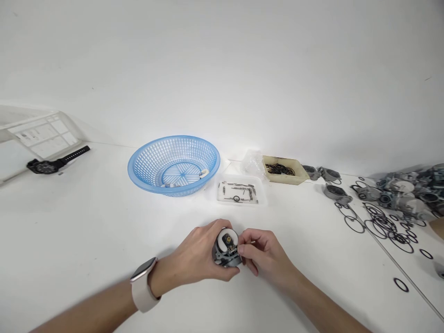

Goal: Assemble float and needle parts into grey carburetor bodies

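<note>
Here's the left hand (197,253), grip wrapped firmly around a carburetor (226,258), just above the table (104,231) and right in front of the wearer! Its open side faces up, showing a white float (223,244) curved around a brass jet (228,239). In comes the right hand (265,256), grip narrow, thumb and fingers bunched at the carburetor's right edge; whether they pinch a small part, I can't tell. A pale-strapped smartwatch (144,282) rides the left wrist. Beyond the hands, a blue plastic basket (130,169) with a few white pieces inside, then a shallow tray (262,194) of little metal parts, then a beige tub (294,179) of black rings. Far right, loose O-rings (401,285) lie scattered beside heaped carburetor bodies (404,199).
</note>
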Demonstrator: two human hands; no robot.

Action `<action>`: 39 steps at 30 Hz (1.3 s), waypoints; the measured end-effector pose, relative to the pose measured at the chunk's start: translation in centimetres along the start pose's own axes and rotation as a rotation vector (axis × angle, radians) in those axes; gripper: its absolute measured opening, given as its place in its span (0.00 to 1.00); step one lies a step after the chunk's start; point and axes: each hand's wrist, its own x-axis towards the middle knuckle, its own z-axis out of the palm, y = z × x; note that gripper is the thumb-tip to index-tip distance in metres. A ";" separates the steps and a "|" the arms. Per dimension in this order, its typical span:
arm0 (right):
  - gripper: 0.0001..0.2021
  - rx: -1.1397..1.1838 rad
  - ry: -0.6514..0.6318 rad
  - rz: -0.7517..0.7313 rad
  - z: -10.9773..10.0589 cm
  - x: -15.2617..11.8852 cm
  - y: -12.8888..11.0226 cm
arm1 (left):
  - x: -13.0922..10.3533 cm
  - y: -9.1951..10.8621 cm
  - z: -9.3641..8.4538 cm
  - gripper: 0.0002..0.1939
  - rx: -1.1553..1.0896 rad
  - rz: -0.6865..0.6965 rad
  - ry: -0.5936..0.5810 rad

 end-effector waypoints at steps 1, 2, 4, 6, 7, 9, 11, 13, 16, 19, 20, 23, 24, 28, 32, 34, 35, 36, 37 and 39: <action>0.09 0.002 0.000 -0.001 0.0 0.0 0.0 | 0.0 0.0 0.0 0.30 -0.003 0.001 0.003; 0.10 0.005 0.000 -0.001 0.0 0.0 -0.1 | 0.0 0.0 0.0 0.29 -0.006 0.003 0.008; 0.10 0.008 -0.001 0.000 0.1 -0.1 -0.3 | 0.0 -0.1 0.0 0.29 -0.013 0.007 0.017; 0.11 -0.001 -0.002 -0.002 0.1 -0.2 -0.5 | 0.0 -0.2 0.0 0.29 -0.026 0.014 0.021; 0.12 -0.009 -0.005 -0.004 0.1 -0.3 -0.6 | 0.0 -0.2 0.0 0.29 -0.035 0.019 0.022; 0.12 -0.028 -0.012 -0.013 0.0 -0.4 -0.8 | 0.1 -0.3 -0.1 0.29 -0.049 0.026 0.020; 0.12 -0.050 -0.019 -0.026 -0.1 -0.4 -0.7 | 0.0 -0.4 0.0 0.29 -0.055 0.023 0.023; 0.12 -0.080 -0.024 -0.039 -0.2 -0.4 -0.5 | 0.0 -0.5 0.0 0.30 -0.054 0.017 0.024; 0.14 -0.115 -0.036 -0.057 -0.4 -0.4 -0.2 | 0.0 -0.5 0.0 0.31 -0.054 0.018 0.021; 0.16 -0.111 -0.048 -0.071 -0.3 -0.4 -0.1 | 0.1 -0.5 0.0 0.30 -0.052 0.021 0.018; 0.16 -0.111 -0.051 -0.076 -0.3 -0.4 -0.1 | 0.2 -0.5 0.0 0.30 -0.048 0.020 0.021; 0.17 -0.113 -0.063 -0.075 -0.4 -0.2 -0.5 | 0.2 -0.6 0.0 0.29 -0.040 0.014 0.035; 0.17 -0.111 -0.067 -0.071 -0.6 -0.1 -0.6 | 0.2 -0.6 0.0 0.29 -0.039 0.015 0.038; 0.19 -0.128 -0.030 -0.061 -2.1 0.2 -1.5 | 0.0 -0.8 0.0 0.31 -0.017 0.025 0.059; 0.19 -0.158 -0.023 -0.039 -3.7 0.5 -2.0 | -0.1 -1.0 0.0 0.33 0.017 0.010 0.059; 0.18 -0.158 -0.060 -0.015 -3.9 0.5 -2.1 | 0.0 -1.0 0.0 0.35 0.078 0.032 0.056; 0.18 -0.157 -0.077 -0.004 -3.9 0.5 -2.1 | 0.0 -1.0 0.1 0.37 0.117 0.045 0.057; 0.18 -0.154 -0.090 0.005 -3.8 0.4 -2.2 | 0.0 -0.9 0.1 0.38 0.157 0.055 0.060; 0.18 -0.150 -0.097 0.011 -3.7 0.4 -2.3 | 0.0 -0.8 0.1 0.39 0.193 0.063 0.065; 0.17 -0.141 -0.095 0.023 -3.4 0.1 -2.5 | -0.1 -0.6 0.1 0.38 0.246 0.081 0.082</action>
